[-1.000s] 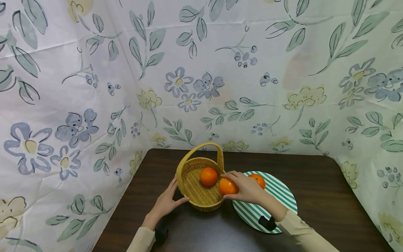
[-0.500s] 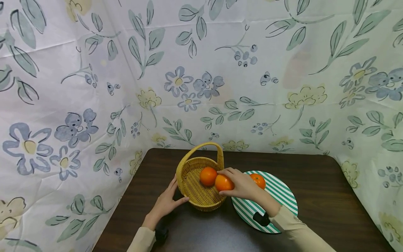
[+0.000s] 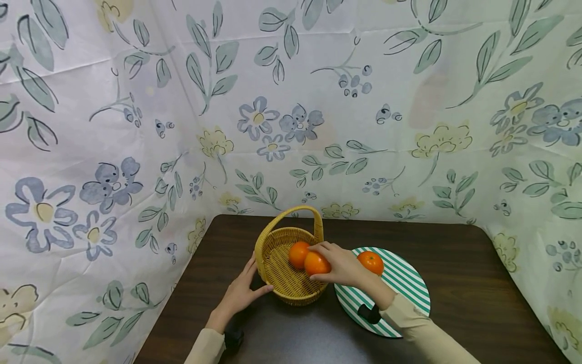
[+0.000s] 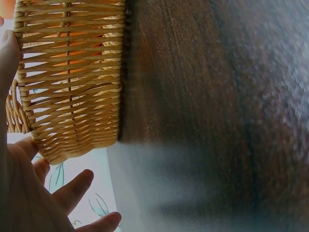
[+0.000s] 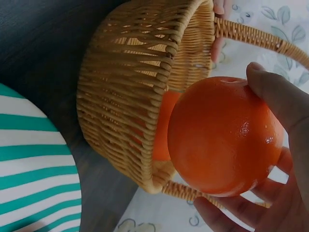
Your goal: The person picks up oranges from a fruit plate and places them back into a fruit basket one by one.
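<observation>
- Over the basket (image 3: 297, 299), the right hand (image 3: 342, 263) grips an orange (image 3: 317, 263) between thumb and curled fingers.
- At the basket's left side, the left hand (image 3: 241, 289) touches the wicker, its fingers spread apart.
- Inside the basket rests a second orange (image 3: 297, 254).
- Beside it, a striped plate (image 3: 405, 284) bears a third orange (image 3: 371, 263).

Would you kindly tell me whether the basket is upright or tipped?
Upright: the basket stands base-down on the table, its handle arching above.

Floral fabric backdrop (image 3: 345, 121), dark wooden table (image 3: 464, 273)
</observation>
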`<state>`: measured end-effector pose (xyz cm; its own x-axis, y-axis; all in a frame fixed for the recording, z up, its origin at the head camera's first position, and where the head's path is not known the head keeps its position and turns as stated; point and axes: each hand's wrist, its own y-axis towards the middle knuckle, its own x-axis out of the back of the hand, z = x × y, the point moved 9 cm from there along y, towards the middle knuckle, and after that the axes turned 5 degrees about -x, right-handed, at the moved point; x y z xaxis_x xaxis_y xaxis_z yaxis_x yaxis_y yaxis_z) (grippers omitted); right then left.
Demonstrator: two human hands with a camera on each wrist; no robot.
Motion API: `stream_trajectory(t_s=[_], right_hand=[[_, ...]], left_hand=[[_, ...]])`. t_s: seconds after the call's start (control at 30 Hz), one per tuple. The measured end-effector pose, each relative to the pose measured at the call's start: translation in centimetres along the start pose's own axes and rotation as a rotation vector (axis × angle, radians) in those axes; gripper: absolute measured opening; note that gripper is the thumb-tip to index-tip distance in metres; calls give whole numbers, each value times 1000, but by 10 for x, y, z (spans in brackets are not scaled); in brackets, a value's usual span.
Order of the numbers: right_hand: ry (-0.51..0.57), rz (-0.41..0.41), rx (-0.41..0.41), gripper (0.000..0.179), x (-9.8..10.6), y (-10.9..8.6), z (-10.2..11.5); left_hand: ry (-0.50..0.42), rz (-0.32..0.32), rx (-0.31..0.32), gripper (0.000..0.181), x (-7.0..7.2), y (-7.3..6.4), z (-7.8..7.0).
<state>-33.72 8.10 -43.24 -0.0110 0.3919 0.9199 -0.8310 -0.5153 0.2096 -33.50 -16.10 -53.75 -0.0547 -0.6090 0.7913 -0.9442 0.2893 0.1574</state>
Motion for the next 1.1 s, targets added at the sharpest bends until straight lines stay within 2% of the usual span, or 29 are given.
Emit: stream_trajectory(t_s=[0.13,0.63,1.1], right_hand=[[-2,24,-1,74,-5,3,3],[-54,21,15,72,-17,12,12],[-18,35,26,70,-25,20,19]], left_hand=[[3,6,2,91,0,0,-1],[-3,6,6,90,1,0,-2],[-7,8,8,89,1,-1,-2]])
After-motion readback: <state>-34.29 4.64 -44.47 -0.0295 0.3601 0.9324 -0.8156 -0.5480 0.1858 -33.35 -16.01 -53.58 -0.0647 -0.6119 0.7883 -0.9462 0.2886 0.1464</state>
